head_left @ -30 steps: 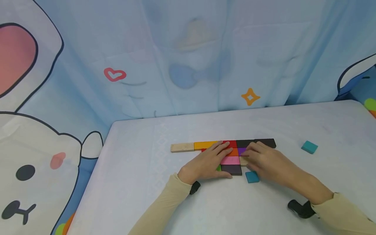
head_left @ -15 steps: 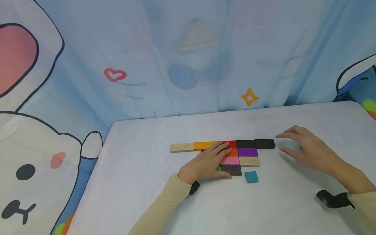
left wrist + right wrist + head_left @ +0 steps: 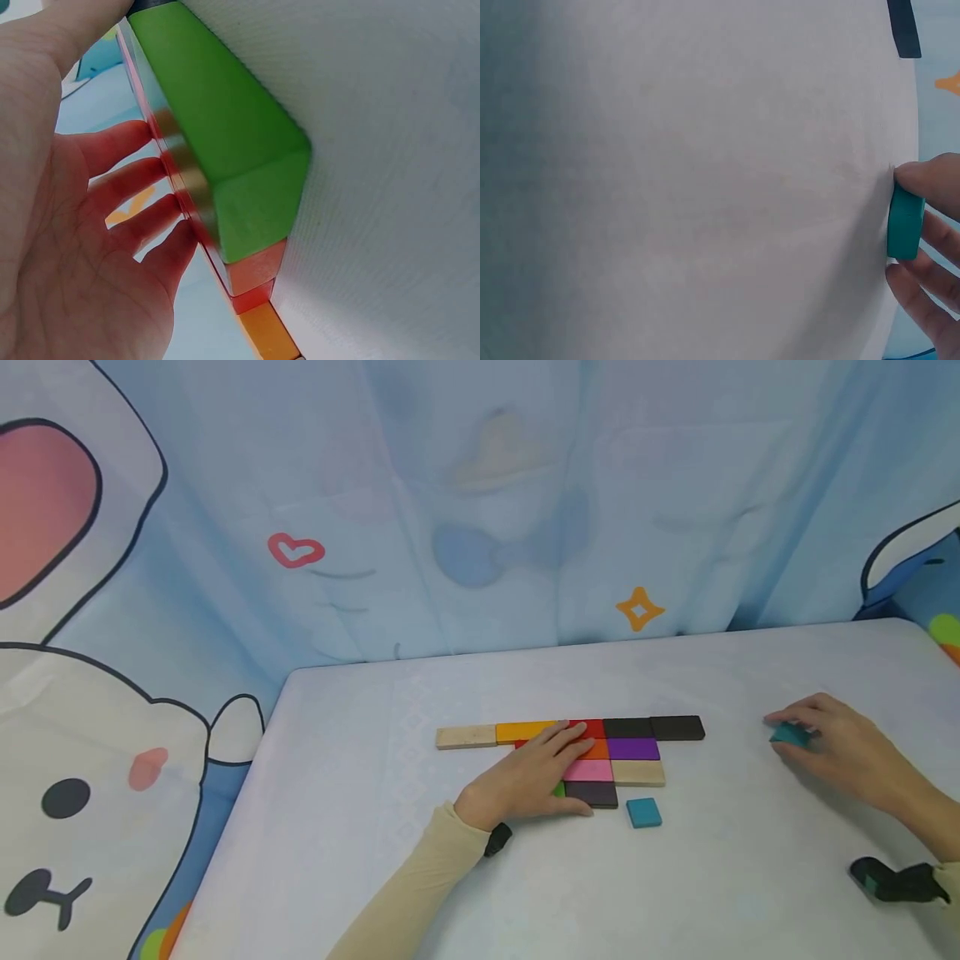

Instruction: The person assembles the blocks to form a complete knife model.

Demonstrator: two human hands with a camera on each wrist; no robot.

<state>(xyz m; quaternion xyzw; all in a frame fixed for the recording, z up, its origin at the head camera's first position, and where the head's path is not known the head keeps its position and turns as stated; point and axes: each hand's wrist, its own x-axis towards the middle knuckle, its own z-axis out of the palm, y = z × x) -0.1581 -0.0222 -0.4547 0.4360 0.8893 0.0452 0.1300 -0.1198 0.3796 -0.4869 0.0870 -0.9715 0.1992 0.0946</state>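
My left hand rests flat over the left part of a group of coloured wooden blocks, fingers spread and fairly straight. Under and beside it show a pink block, a dark block and, in the left wrist view, a green block. Farther right, my right hand pinches a small teal block between thumb and fingers, down at the table. The right wrist view shows the thumb at one end of this teal block and fingertips at the other.
A second small blue block lies just in front of the group. Along the back runs a row from a plain wooden block to a black block. A purple block and another plain block form the right side.
My right hand has left the right side of the block group and moved right to the teal block, which its fingers now hold. My left hand has stayed in place.
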